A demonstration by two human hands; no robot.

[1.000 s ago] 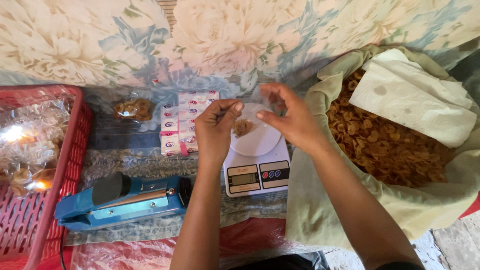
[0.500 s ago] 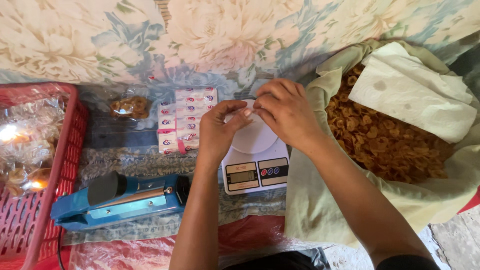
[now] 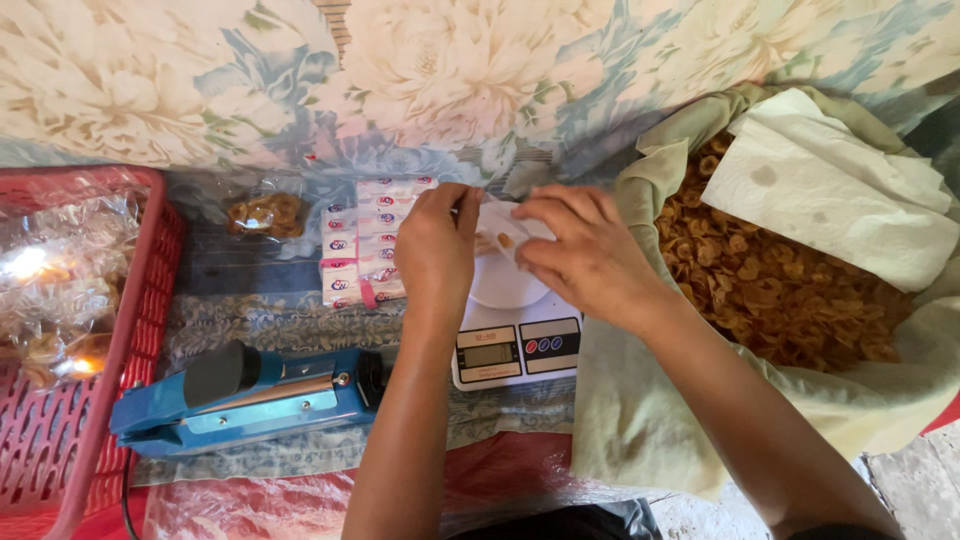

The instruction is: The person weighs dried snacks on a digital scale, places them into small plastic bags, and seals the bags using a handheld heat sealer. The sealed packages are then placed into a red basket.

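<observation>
Above small white digital scale [image 3: 515,345]: left hand [image 3: 437,250] and right hand [image 3: 585,250], fingers pinched on small clear plastic bag of brown chips [image 3: 500,238]. Left: blue heat sealer [image 3: 250,395], red plastic basket [image 3: 60,440]. Right: cloth-lined sack of chips [image 3: 780,290].

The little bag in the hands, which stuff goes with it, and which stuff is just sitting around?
In use:
left hand and right hand, both gripping the small clear bag with a few chips in it
white scale, right under the bag

Just lying there:
blue sealer
red basket
sack of chips
small packets
filled chip bag
</observation>
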